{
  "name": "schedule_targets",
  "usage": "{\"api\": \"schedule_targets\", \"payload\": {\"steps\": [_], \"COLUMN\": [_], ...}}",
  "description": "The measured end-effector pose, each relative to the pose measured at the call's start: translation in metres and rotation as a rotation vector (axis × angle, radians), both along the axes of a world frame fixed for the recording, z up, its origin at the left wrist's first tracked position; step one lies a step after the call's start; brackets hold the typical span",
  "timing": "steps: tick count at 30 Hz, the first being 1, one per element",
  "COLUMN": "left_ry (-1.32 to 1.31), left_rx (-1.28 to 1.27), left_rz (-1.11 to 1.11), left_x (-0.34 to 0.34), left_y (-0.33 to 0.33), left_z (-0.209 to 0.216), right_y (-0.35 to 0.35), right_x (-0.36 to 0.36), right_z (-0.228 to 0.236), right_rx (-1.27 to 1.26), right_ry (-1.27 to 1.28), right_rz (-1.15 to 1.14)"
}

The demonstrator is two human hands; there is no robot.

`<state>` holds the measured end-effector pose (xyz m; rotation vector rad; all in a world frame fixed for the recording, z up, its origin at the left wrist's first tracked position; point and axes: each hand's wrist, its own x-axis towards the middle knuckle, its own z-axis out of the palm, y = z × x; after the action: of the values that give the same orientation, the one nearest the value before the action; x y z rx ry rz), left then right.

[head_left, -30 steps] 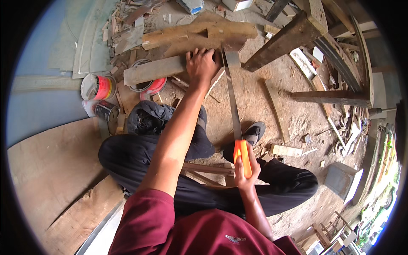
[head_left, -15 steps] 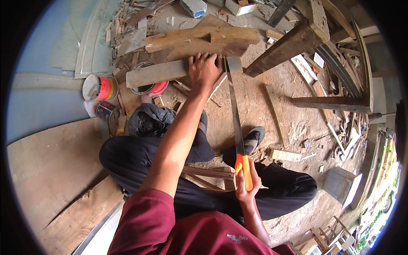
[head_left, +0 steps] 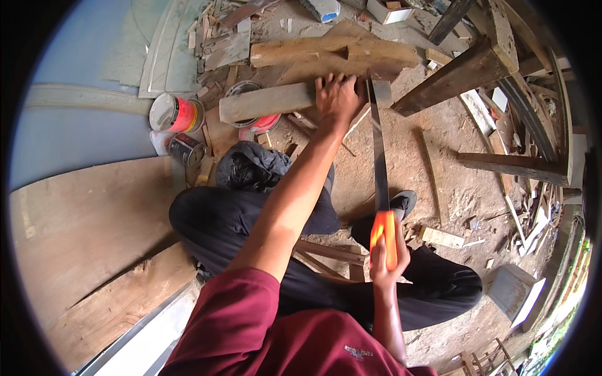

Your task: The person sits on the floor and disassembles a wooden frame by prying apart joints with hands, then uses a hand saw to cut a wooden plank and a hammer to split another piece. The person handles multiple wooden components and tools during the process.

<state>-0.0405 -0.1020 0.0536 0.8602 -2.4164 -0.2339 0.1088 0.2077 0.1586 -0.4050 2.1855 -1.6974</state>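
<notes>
My left hand (head_left: pixel 339 99) lies across a grey wooden board (head_left: pixel 269 103), fingers curled over its far edge, holding it. Held by its orange handle in my right hand (head_left: pixel 389 258), a handsaw (head_left: pixel 380 153) points away from me. Its blade crosses the board near the right end, just right of my left hand, and the tip sticks out past the far edge. The blade's teeth are too small to make out. Beneath the board's left part stands an open red paint can (head_left: pixel 266 122), partly covered by it.
A thick wooden beam (head_left: pixel 301 51) lies beyond the board. Two more cans, a red and white one (head_left: pixel 177 114) and a dark one (head_left: pixel 186 149), stand at left. Wooden frame legs (head_left: pixel 451 78) rise at right. Scraps and a loose slat (head_left: pixel 435 175) litter the dirt floor.
The handsaw has slid forward, its tip now farther past the board's far edge, and my right hand has moved with it. My left hand keeps its place on the board. The whole view has shifted.
</notes>
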Motion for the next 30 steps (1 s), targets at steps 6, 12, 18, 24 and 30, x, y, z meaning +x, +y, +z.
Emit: {"api": "schedule_targets", "payload": {"steps": [6, 12, 18, 24, 30], "left_ry": [-0.104, 0.005, -0.037, -0.021, -0.038], "left_rx": [0.019, -0.143, -0.015, -0.106, -0.033], "left_rz": [-0.016, -0.036, -0.038, -0.051, -0.036], "left_x": [0.000, 0.005, -0.004, 0.007, -0.004], "left_y": [0.001, -0.006, 0.005, -0.006, 0.007], "left_z": [0.021, 0.001, 0.023, 0.006, 0.024], "right_y": [0.006, -0.020, 0.023, -0.031, 0.026], "right_x": [0.005, -0.021, 0.008, -0.022, 0.019], "right_z": [0.012, 0.006, -0.003, -0.002, -0.012], "right_rx": [0.016, 0.068, 0.015, -0.008, -0.030], "right_ry": [0.061, 0.148, 0.175, -0.028, 0.088], "right_rz": [0.044, 0.021, 0.019, -0.015, 0.009]}}
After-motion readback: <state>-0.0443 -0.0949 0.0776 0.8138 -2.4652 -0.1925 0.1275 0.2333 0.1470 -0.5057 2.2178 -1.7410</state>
